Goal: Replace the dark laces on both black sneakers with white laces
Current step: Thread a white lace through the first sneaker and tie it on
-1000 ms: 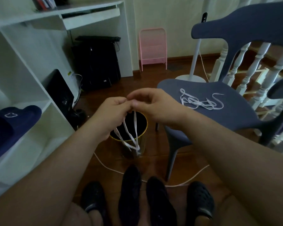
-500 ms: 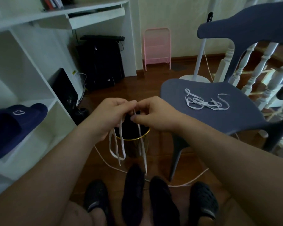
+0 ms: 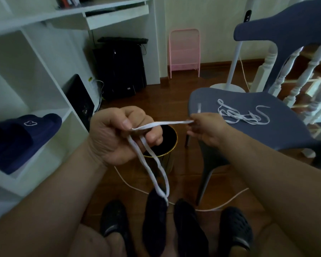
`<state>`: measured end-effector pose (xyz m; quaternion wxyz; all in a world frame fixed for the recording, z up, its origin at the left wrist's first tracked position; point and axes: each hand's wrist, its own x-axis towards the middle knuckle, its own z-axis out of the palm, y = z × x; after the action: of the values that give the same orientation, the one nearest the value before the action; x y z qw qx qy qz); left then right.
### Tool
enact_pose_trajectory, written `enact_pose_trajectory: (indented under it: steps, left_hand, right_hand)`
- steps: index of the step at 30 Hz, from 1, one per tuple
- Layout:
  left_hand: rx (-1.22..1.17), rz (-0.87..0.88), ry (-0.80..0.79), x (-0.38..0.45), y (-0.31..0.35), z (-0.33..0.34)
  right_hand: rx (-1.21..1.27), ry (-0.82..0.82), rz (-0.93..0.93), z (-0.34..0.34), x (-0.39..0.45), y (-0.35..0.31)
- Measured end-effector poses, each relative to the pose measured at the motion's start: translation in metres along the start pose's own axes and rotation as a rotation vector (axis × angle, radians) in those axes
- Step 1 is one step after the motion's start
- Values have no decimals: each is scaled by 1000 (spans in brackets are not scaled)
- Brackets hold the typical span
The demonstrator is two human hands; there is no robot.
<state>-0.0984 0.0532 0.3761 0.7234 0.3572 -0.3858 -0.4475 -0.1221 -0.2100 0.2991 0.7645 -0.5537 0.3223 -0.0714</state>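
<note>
My left hand [image 3: 119,134] grips a white lace [image 3: 163,123] between thumb and curled fingers. A long loop of this lace hangs below the hand, down to the shoes. My right hand [image 3: 205,127] pinches the same lace near its end, and a short stretch runs taut between the two hands. Two black sneakers [image 3: 154,221] stand side by side on the floor between my feet, toes pointing away from me. A second white lace [image 3: 243,115] lies tangled on the seat of the blue-grey chair [image 3: 278,130].
A black bin with a gold rim [image 3: 170,145] stands on the wooden floor under my hands. White shelves on the left hold a navy slipper [image 3: 22,134]. A white cable [image 3: 220,204] crosses the floor. My feet wear black clogs [image 3: 235,229] on either side of the sneakers.
My hands have moved apart, the right one drawing the lace out to the right until it runs taut. The hanging strands have become one long loop under my left hand.
</note>
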Motion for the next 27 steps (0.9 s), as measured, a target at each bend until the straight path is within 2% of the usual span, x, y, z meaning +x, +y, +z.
enact_pose_trajectory:
  steps: [5,9,10,12,13,15,17,19,21,25,27]
  left_hand:
    - [-16,-241,-153,8,-7,-2]
    - [-5,-466,-339,17,-13,0]
    - [90,-536,-316,19,-16,5]
    - [501,-707,-112,23,-29,12]
    - [790,-747,-3,26,-41,13]
    - [1270,-805,54,30,-73,6]
    - [1432,-895,47,35,-108,-7]
    - [1406,-1006,52,37,-144,-25]
    - [1366,-1045,81,36,-180,-33]
    - [1104,-1201,341,7,-266,-47]
    - [1011,-1250,383,-15,-308,-53]
  right_hand:
    - [78,138,-19,-18,12,-8]
    - [194,303,-52,-40,19,-16]
    - [179,358,-54,-46,19,-17]
    - [176,378,-62,-51,16,-19]
    - [186,331,-65,-49,12,-22]
    - [203,216,-62,-42,0,-28]
    - [139,108,-55,-36,-15,-34]
    - [-63,-38,-87,-35,-29,-34]
    - [-317,-198,-131,-33,-40,-26]
    - [-772,-417,-266,-28,-47,1]
    - [-986,-495,-321,-28,-46,18]
